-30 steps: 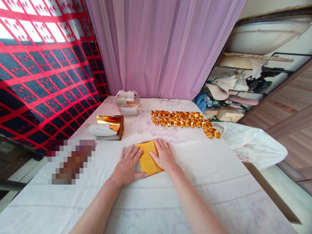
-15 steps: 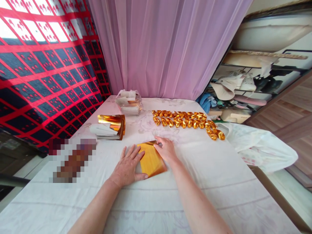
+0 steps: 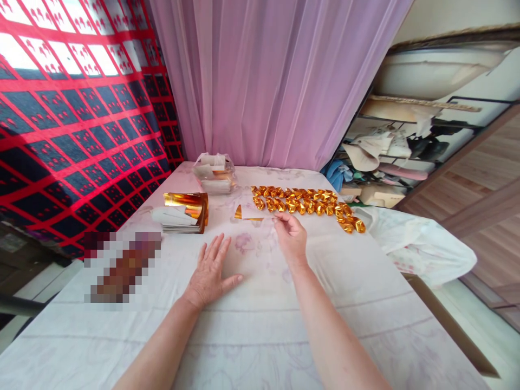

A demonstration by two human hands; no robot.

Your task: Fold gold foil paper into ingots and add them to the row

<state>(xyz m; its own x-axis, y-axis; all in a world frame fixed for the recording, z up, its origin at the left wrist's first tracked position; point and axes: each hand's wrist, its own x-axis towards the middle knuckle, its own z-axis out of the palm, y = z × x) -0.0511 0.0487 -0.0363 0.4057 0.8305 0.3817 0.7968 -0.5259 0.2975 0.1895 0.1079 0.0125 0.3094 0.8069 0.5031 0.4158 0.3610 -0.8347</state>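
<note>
The right hand [image 3: 291, 234] is raised a little above the worktop [image 3: 260, 325], its fingertips [image 3: 280, 217] pinched on the edge of a gold foil sheet [image 3: 248, 213]. The sheet is lifted off the cloth and turned so that mostly its pale back shows, with a gold corner peeking out at its left end. It hangs just in front of the rows of folded gold paper ingots [image 3: 305, 205], which lie in two lines across the far middle of the worktop and curve toward the right edge.

The left hand [image 3: 210, 269] lies flat and open on the white floral cloth, palm down, fingers spread and thumb pointing right, holding nothing. It rests near the spot below the lifted sheet, well apart from the right hand.

To the left of the sheet sits a stack of gold foil sheets [image 3: 183, 211], the top ones curled up with their shiny face showing and the pale backs fanned out beneath. Behind that stack, near the far edge, stands a clear plastic bag of more sheets [image 3: 213, 172]. A white plastic bag [image 3: 418, 244] hangs over the right edge of the worktop. A lilac curtain [image 3: 268, 81] falls behind the worktop, a red-and-black patterned cloth [image 3: 73, 124] covers the left side, and a cluttered shelf [image 3: 398, 151] stands at the right.
</note>
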